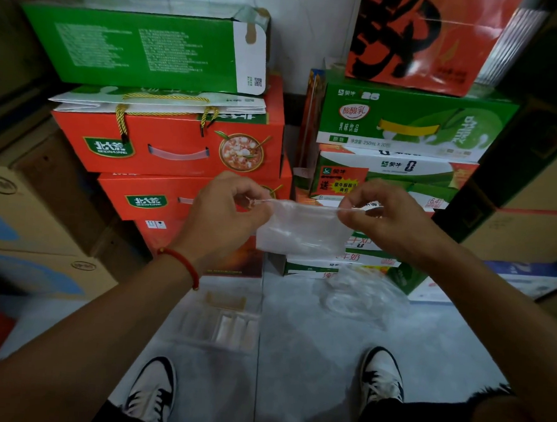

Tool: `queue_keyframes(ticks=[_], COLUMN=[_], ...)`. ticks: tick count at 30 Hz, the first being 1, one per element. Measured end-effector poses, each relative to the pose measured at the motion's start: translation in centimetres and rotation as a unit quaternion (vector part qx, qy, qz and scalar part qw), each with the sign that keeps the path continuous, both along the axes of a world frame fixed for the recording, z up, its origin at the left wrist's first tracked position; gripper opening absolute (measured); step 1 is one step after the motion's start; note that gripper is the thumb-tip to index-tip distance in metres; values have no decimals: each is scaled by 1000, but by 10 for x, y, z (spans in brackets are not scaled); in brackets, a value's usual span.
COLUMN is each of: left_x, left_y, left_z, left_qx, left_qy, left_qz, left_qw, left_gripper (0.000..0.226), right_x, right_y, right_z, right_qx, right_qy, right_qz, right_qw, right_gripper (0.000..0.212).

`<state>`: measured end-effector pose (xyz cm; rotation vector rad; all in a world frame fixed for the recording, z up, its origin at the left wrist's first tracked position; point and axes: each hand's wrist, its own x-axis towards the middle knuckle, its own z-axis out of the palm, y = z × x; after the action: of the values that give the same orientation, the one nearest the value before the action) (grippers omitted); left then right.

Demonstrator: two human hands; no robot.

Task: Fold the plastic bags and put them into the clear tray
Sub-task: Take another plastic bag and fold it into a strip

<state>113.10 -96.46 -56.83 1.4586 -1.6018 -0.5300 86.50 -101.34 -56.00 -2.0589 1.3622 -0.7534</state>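
bag in hand: I hold a clear plastic bag (303, 233) up in the air in front of me, above the floor, its top edge stretched level between my two hands so the rest hangs flat and I can judge where the fold should run.
left grip: my left hand (220, 219) has thumb and fingertips pinched on the bag's left top corner; the other fingers are curled in.
right grip: my right hand (389, 216) pinches the right end of the same edge, fingers curled round it, pulling it taut against the left.
clear tray: the clear tray (221, 325) sits on the floor (311, 357) below my left forearm, just ahead of my left shoe (153, 393). Pale folded strips seem to stand in its right-hand slots, likely bags already done, though the blur leaves me unsure.
waiting bags: a crumpled heap of clear plastic bags (363, 294) lies on the floor below my right wrist, near enough to reach once this one is filed.
surroundings: stacked orange cartons (167, 147) and green cartons (404, 120) stand against the wall behind the bag.
hard to make out: the bag is see-through, so its lower edge melts into the carton print behind it, and I cannot tell how many layers it already has. My fingertips hide the corners themselves.
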Motion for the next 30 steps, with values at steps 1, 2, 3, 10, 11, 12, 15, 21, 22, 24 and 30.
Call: queue_keyframes(ticks=[1, 2, 3, 10, 11, 12, 15, 21, 22, 24, 30], left_x=[1, 1, 1, -12, -13, -12, -10, -11, -11, -11, -11], left_y=[0, 0, 0, 5, 6, 7, 10, 11, 10, 11, 13], left_z=[1, 2, 1, 4, 5, 6, 5, 3, 2, 3, 4], left_qx=[16, 33, 46, 69, 84, 110, 172, 89, 79, 76, 63], left_qy=[-2, -6, -12, 28, 63, 96, 130, 70, 62, 72, 93], left_qz=[-33, -71, -104, -174, -177, -184, -204, -151, -144, -135, -107], left_qw=[999, 997, 993, 982, 979, 972, 955, 982, 985, 985, 988], left_gripper=[8, 9, 8, 9, 9, 14, 21, 9, 11, 11, 10], right_x=[0, 1, 3, 36, 35, 34, 27, 15, 14, 13, 12], right_y=[1, 3, 7, 22, 20, 18, 17, 21, 21, 21, 21], right_z=[1, 4, 7, 7, 6, 7, 11, 14, 14, 14, 17], right_qx=[-2, -5, -6, -63, -69, -57, 8, 69, 67, 59, 58], right_qy=[17, 27, 32, 57, 32, -3, -122, -174, -167, -160, -154], right_qz=[6, 14, 28, 168, 153, 132, 99, 97, 98, 88, 75], right_qw=[1000, 1000, 999, 982, 985, 990, 988, 978, 979, 981, 984], right_gripper=[10, 7, 7, 11, 8, 10, 12, 4, 6, 14, 19])
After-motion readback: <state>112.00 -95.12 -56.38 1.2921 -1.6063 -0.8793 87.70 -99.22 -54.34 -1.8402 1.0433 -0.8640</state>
